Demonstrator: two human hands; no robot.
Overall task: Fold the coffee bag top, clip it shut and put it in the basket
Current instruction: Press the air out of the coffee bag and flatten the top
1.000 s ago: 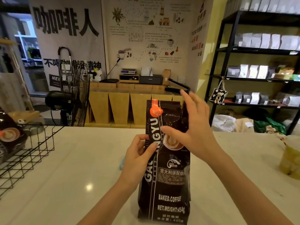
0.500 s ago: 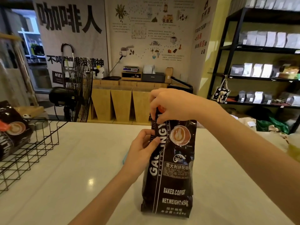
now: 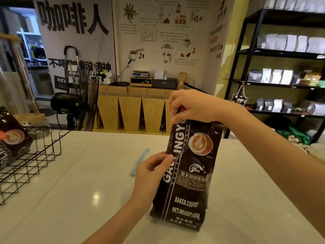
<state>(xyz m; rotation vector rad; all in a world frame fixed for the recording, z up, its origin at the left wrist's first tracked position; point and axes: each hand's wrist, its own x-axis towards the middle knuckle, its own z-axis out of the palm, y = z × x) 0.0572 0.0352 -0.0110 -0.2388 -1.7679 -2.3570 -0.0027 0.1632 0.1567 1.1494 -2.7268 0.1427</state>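
A tall black coffee bag [image 3: 186, 173] with white lettering stands upright on the white counter, right of centre. My right hand [image 3: 191, 107] is closed over the bag's top, which is bent down under the fingers. My left hand [image 3: 151, 171] grips the bag's left edge at mid height. A light blue clip [image 3: 139, 161] lies flat on the counter just left of my left hand, partly hidden behind it. The black wire basket [image 3: 35, 161] stands at the counter's left edge.
Another black coffee bag [image 3: 12, 138] leans inside the basket. A black floor fan [image 3: 79, 95] stands behind the counter at left. Black shelving [image 3: 284, 81] with bags fills the right side. A yellowish container [image 3: 318, 152] sits at the counter's far right.
My right hand went from open in front of the bag to closed on its top, pressing the top down. The blue clip has come into view beside my left hand.
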